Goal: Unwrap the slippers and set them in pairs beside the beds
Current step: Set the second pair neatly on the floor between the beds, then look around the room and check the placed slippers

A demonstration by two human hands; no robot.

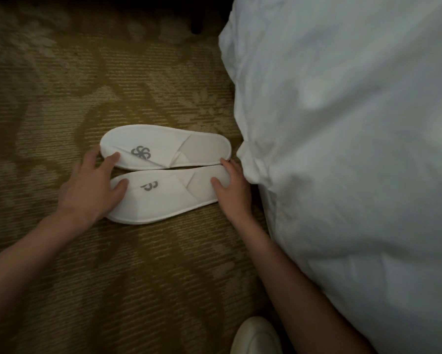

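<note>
Two white slippers lie flat side by side on the carpet beside the bed, a hand at each end.

The far slipper [163, 146] and the near slipper [163, 194] rest with their long edges touching on the patterned olive carpet [61, 98], heels toward the white duvet [355, 149] that hangs down at the right. The left hand [87, 190] lies spread and open over the toe ends, one fingertip on each slipper, gripping nothing. The right hand [231, 190] rests flat and open on the near slipper's heel, just beside the bedding. A white shoe [255, 335] shows at the bottom edge.
</note>
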